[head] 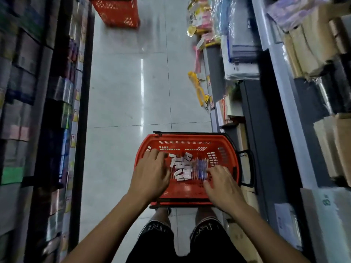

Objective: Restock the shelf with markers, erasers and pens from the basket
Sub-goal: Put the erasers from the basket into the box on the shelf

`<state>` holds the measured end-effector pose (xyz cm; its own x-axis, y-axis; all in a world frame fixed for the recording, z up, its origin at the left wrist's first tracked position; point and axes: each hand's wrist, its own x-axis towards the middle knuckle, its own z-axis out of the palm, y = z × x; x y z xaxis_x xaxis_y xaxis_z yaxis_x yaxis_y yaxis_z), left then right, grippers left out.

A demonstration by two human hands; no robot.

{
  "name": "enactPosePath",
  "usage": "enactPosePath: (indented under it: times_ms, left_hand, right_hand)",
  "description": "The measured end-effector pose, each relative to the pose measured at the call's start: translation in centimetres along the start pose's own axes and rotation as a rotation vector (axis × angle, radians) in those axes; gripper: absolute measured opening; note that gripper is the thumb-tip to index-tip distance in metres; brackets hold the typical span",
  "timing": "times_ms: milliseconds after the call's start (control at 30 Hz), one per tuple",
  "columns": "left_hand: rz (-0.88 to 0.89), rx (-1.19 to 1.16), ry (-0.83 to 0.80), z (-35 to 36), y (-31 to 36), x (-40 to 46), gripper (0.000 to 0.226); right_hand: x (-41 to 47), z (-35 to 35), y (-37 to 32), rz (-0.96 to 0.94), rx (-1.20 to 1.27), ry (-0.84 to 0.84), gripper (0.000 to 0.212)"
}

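Observation:
A red plastic basket (190, 141) stands on the aisle floor in front of my feet. Inside it lies a heap of several small white erasers (181, 167) and, to their right, a bundle of blue pens (200, 167). My left hand (151, 172) reaches over the basket's left side, fingers spread and relaxed, just left of the erasers. My right hand (221, 184) hovers over the basket's right side with its fingertips at the pens. Neither hand holds anything. No markers are visible.
Stocked shelves (62, 92) line the left of the narrow aisle. On the right, shelves (245, 54) carry folders, paper packs and hanging yellow items (198, 90). A second red basket (115, 10) stands further down the tiled floor.

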<state>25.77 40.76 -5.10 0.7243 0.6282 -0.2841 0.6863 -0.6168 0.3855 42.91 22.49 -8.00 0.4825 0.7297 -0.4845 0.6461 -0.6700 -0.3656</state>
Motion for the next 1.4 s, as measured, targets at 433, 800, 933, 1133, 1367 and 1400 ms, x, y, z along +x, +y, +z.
enactPosePath:
  times_ms: [433,800,933,1133,1367,1400]
  left_hand:
    - [-0.210,-0.176,-0.359,26.9,-7.3,11.4,0.042]
    - [-0.705,-0.618,-0.275,38.8,-9.9,13.8,0.015]
    - [-0.718,-0.656,-0.268,39.1,-10.0,14.0,0.013]
    - [-0.798,-0.743,-0.279,38.2,-9.6,14.4,0.014]
    - [-0.977,-1.279,-0.425,38.3,-8.0,15.4,0.023]
    - [-1.003,-1.293,-0.413,38.4,-8.0,15.4,0.025]
  right_hand:
    - [21.5,21.9,12.3,0.036,0.051,-0.351,0.014]
    - [29.5,33.3,16.6,-0.157,-0.102,-0.251,0.035]
    - [29.3,33.5,17.2,-0.199,-0.134,-0.183,0.034]
    - [27.5,31.8,14.9,0.067,0.229,-0.146,0.008]
    - [24.2,31.7,11.3,0.313,0.731,-0.399,0.024]
    - [24.4,31.6,11.5,0.282,0.603,-0.318,0.019]
